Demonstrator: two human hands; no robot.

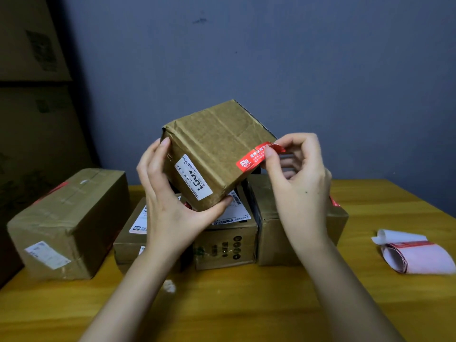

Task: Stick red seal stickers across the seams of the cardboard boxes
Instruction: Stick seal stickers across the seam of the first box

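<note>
You are holding a small cardboard box tilted in mid-air at the centre of the frame, your left hand cupping its lower left corner, fingers up the side and thumb curled under the bottom edge, probably to turn the box's right edge toward your working hand. Your right hand is pinching the free end of a red seal sticker between thumb and fingertips; its other end is already lying on the box's face near the right edge, so you seem to be wrapping it over that edge. Whether a seam runs there I cannot tell. The box is taped shut, its contents hidden. Below it, three more closed boxes are sitting on the wooden table: a long box at lower left carrying a red strip, a printed box under your hands, another box behind your right wrist. The sticker roll is lying at lower right, within reach for the next seal.
</note>
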